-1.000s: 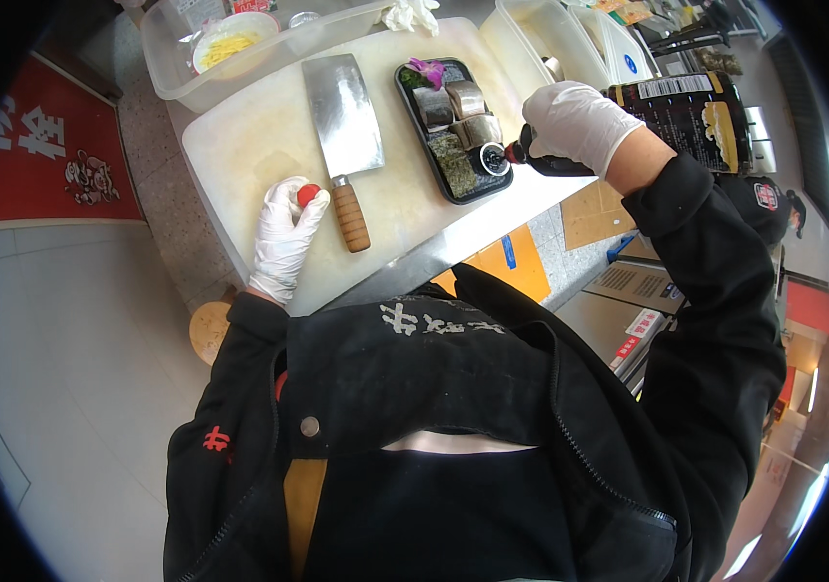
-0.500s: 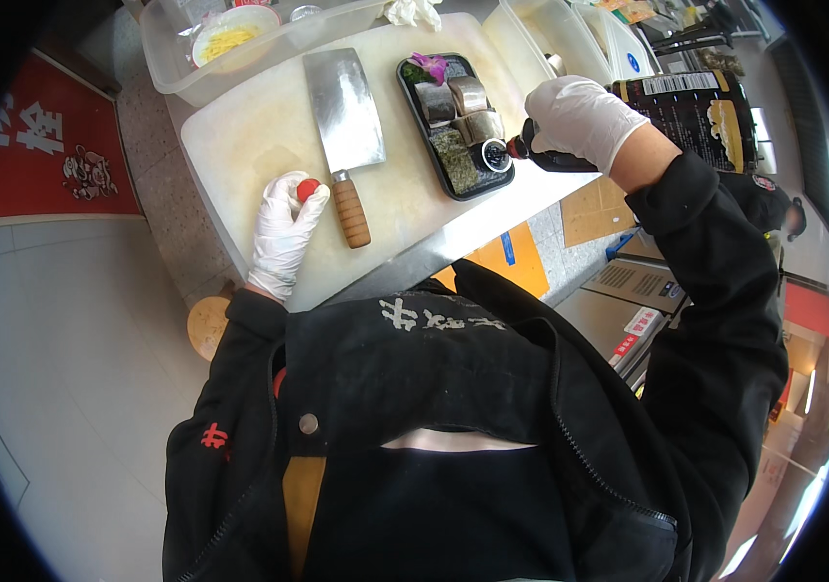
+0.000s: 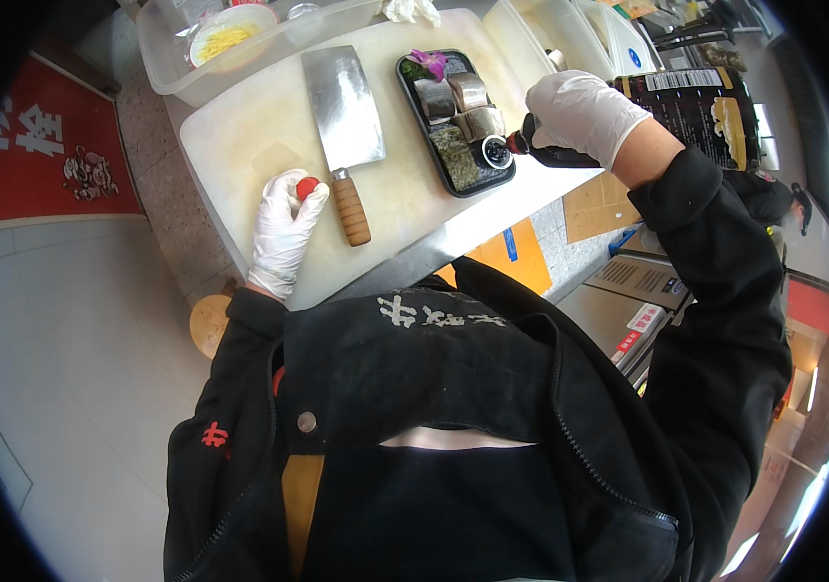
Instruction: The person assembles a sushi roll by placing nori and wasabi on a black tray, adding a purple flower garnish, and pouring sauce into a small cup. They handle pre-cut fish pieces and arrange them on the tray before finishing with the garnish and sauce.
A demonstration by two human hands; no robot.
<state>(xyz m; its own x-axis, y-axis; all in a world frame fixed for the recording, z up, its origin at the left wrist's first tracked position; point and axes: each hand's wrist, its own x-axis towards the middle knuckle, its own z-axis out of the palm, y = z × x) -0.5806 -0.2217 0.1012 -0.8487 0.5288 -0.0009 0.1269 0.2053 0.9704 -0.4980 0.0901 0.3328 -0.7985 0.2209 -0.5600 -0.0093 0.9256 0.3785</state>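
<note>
My gloved left hand (image 3: 280, 241) is closed on a small round red cap (image 3: 308, 187), held over the cutting board next to the cleaver's handle. My gloved right hand (image 3: 584, 116) grips a large dark bottle (image 3: 691, 112) by its neck. The bottle lies tilted on its side, its red-rimmed mouth at a small round sauce cup (image 3: 492, 152) with dark liquid inside. That cup sits in the near right corner of a black tray (image 3: 424, 133). Silvery-brown pieces (image 3: 470, 92), a dark green seaweed-like sheet (image 3: 456, 158) and a purple flower (image 3: 430, 64) share the tray.
A cleaver (image 3: 344, 109) with a wooden handle lies on the white cutting board (image 3: 235, 136), left of the tray. Behind the board stands a clear plastic bin (image 3: 170, 70) holding a bowl of yellow shreds (image 3: 225, 41). More clear containers (image 3: 521, 50) stand at the back right.
Both hands keep their holds almost unmoved. The bottle stays tilted at the cup, where the dark liquid's surface now looks more bubbly.
</note>
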